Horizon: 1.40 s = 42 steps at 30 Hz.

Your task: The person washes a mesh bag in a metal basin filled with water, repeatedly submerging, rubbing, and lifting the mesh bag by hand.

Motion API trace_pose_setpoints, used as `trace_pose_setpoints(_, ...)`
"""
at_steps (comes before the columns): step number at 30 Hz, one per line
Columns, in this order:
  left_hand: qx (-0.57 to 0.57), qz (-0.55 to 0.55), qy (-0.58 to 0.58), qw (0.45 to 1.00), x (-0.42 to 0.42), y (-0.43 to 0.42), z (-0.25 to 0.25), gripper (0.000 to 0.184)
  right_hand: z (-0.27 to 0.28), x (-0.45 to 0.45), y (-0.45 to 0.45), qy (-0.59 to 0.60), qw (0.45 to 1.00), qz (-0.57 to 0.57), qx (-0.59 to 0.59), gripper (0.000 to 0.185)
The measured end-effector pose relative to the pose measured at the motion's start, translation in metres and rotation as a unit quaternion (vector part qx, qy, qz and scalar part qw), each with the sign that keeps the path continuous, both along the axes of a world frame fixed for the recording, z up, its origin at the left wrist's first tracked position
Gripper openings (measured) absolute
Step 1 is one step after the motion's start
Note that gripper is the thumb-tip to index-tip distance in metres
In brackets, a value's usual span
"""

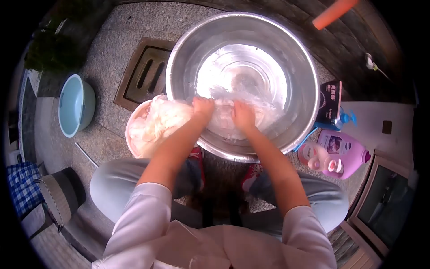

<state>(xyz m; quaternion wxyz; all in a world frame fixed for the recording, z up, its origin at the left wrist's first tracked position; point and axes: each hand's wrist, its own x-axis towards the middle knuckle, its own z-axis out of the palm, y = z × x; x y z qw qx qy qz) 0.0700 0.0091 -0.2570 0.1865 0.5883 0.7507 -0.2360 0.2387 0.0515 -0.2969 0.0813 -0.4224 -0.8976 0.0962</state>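
Note:
A large steel basin [181,49] with a shiny bottom stands in front of me. A thin, see-through whitish sheet [222,121] lies bunched inside its near part; I cannot tell whether it is fabric or plastic. My left hand [204,107] grips it near the basin's left side, fingers closed. Just to the right, my right hand [243,115] is closed on the same sheet, its fingertips partly hidden. At my left forearm, a small pink basin [130,134] holds a heap of crumpled whitish material [154,121], partly covered by that arm.
A light blue basin [74,106] stands at the left, with a drain grate [145,74] between. On the right are a purple detergent jug [345,150], a pale pink bottle [316,158], a blue pump bottle [344,117] and a black box [330,101]. An orange pipe [333,14] juts in above.

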Motion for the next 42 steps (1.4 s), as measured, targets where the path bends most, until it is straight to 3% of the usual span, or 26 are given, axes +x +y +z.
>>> trace_pose_setpoints(2, -0.030, -0.008, 0.025, 0.999, 0.003, 0.001, -0.005, 0.029, -0.008, -0.005, -0.002, -0.040, 0.999, 0.018, 0.020, 0.039)
trace_pose_setpoints(5, -0.086, -0.026, -0.022, 0.996, 0.001, 0.004, -0.007, 0.026, 0.011, -0.010, 0.006, -0.098, 0.992, 0.000, -0.080, 0.031)
trace_pose_setpoints(7, -0.024, 0.088, -0.113, 0.989, -0.001, 0.004, -0.010, 0.024, 0.022, -0.006, 0.020, 0.011, 0.980, 0.016, -0.199, 0.024)
trace_pose_setpoints(8, -0.023, 0.087, -0.111, 0.990, -0.007, 0.005, -0.010, 0.024, 0.022, -0.005, 0.024, 0.013, 0.980, 0.016, -0.198, 0.024)
trace_pose_setpoints(10, 0.004, 0.108, -0.249, 0.963, -0.020, 0.015, 0.020, 0.033, 0.024, -0.002, 0.034, 0.192, 0.941, -0.080, -0.266, 0.024)
trace_pose_setpoints(11, 0.043, 0.133, -0.316, 0.938, -0.027, 0.019, 0.031, 0.039, 0.029, 0.002, 0.043, 0.194, 0.942, -0.080, -0.262, 0.024)
trace_pose_setpoints(12, 0.049, 0.130, -0.315, 0.939, -0.035, 0.023, 0.046, 0.039, 0.041, 0.004, 0.054, 0.245, 0.926, -0.094, -0.271, 0.027)
trace_pose_setpoints(14, 0.063, 0.120, -0.433, 0.891, -0.048, 0.025, 0.085, 0.037, 0.088, 0.011, 0.068, 0.299, 0.908, -0.106, -0.273, 0.030)
trace_pose_setpoints(15, 0.070, 0.116, -0.432, 0.891, -0.049, 0.021, 0.107, 0.037, 0.133, 0.014, 0.073, 0.232, 0.916, -0.055, -0.321, 0.035)
trace_pose_setpoints(16, 0.084, 0.046, -0.392, 0.915, -0.050, 0.017, 0.132, 0.034, 0.166, 0.016, 0.075, 0.163, 0.917, -0.003, -0.365, 0.040)
trace_pose_setpoints(17, 0.098, -0.025, -0.348, 0.932, -0.051, 0.013, 0.152, 0.031, 0.182, 0.021, 0.071, 0.082, 0.972, 0.029, -0.218, 0.044)
trace_pose_setpoints(18, 0.106, -0.028, -0.345, 0.932, -0.050, 0.010, 0.167, 0.031, 0.205, 0.023, 0.069, 0.085, 0.974, 0.031, -0.210, 0.044)
trace_pose_setpoints(20, 0.155, -0.103, -0.242, 0.952, -0.053, 0.009, 0.192, 0.027, 0.249, 0.027, 0.066, -0.174, 0.968, 0.146, -0.107, 0.037)
trace_pose_setpoints(22, 0.237, -0.077, -0.234, 0.940, -0.059, 0.009, 0.216, 0.028, 0.266, 0.038, 0.076, -0.146, 0.976, 0.113, -0.114, 0.029)
trace_pose_setpoints(24, 0.346, -0.137, -0.210, 0.904, -0.062, 0.005, 0.241, 0.025, 0.288, 0.049, 0.085, 0.006, 0.981, 0.068, -0.181, 0.022)
trace_pose_setpoints(26, 0.316, -0.049, -0.230, 0.919, -0.050, -0.002, 0.280, 0.020, 0.304, 0.054, 0.090, 0.170, 0.950, 0.061, -0.253, 0.021)
trace_pose_setpoints(30, 0.347, -0.002, -0.446, 0.825, -0.055, -0.002, 0.300, 0.017, 0.355, 0.063, 0.074, 0.231, 0.915, 0.005, -0.331, 0.021)
trace_pose_setpoints(33, 0.277, -0.002, -0.539, 0.796, -0.058, -0.007, 0.313, 0.020, 0.380, 0.068, 0.070, 0.242, 0.923, 0.072, -0.290, 0.026)
trace_pose_setpoints(34, 0.277, -0.003, -0.539, 0.795, -0.056, -0.009, 0.317, 0.020, 0.393, 0.066, 0.064, 0.197, 0.934, 0.065, -0.291, 0.042)
trace_pose_setpoints(36, 0.264, 0.002, -0.517, 0.814, -0.050, -0.011, 0.325, 0.022, 0.389, 0.063, 0.054, 0.143, 0.964, 0.113, -0.192, 0.057)
trace_pose_setpoints(37, 0.274, -0.033, -0.451, 0.849, -0.041, -0.014, 0.331, 0.031, 0.391, 0.064, 0.044, 0.041, 0.993, 0.087, -0.063, 0.063)
trace_pose_setpoints(38, 0.275, -0.034, -0.450, 0.849, -0.039, -0.013, 0.327, 0.031, 0.392, 0.059, 0.044, -0.078, 0.993, 0.075, -0.053, 0.055)
trace_pose_setpoints(40, 0.311, -0.153, -0.312, 0.885, -0.035, -0.011, 0.317, 0.039, 0.389, 0.056, 0.046, -0.073, 0.996, 0.042, -0.024, 0.042)
trace_pose_setpoints(41, 0.279, -0.157, -0.293, 0.901, -0.038, -0.007, 0.314, 0.039, 0.383, 0.056, 0.053, -0.073, 0.996, 0.041, -0.025, 0.042)
trace_pose_setpoints(42, 0.278, -0.157, -0.293, 0.901, -0.039, -0.005, 0.312, 0.039, 0.378, 0.055, 0.059, 0.040, 0.994, 0.059, -0.076, 0.038)
